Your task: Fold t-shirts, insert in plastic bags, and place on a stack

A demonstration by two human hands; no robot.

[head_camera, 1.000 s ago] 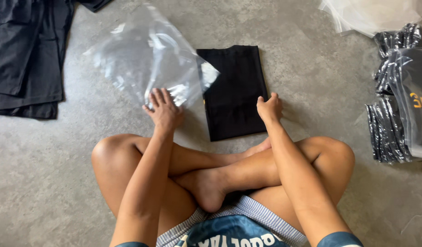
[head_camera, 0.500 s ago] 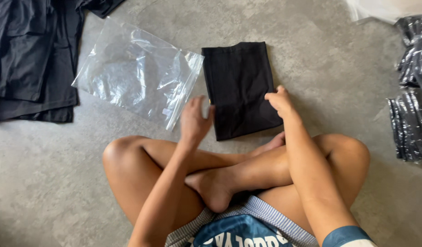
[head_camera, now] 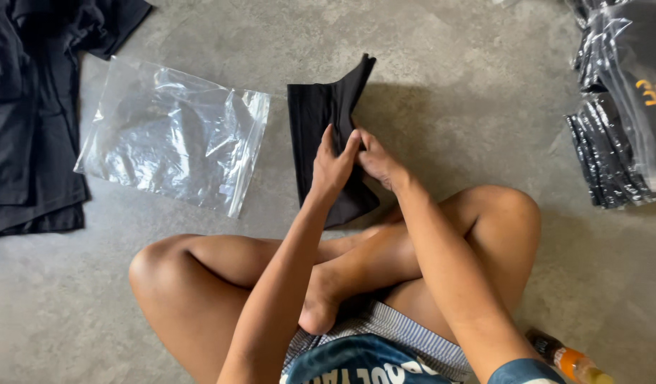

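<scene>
A folded black garment (head_camera: 321, 117) lies on the grey concrete floor in front of my crossed legs, its right side lifted and folding over toward the left. My left hand (head_camera: 333, 165) presses flat on the garment's middle with fingers together. My right hand (head_camera: 378, 160) grips the raised right edge beside it, the two hands touching. An empty clear plastic zip bag (head_camera: 173, 131) lies flat on the floor just left of the garment, apart from both hands.
A heap of unfolded black clothes (head_camera: 29, 107) covers the far left. Bagged black garments (head_camera: 620, 99) are stacked at the right edge. An orange-capped bottle (head_camera: 568, 359) lies by my right knee. My legs (head_camera: 342, 263) are crossed below the garment.
My left hand moved from the plastic bag onto the garment. My right hand lifted the garment's right side, which now stands up and folds over. The camera view shifted right.
</scene>
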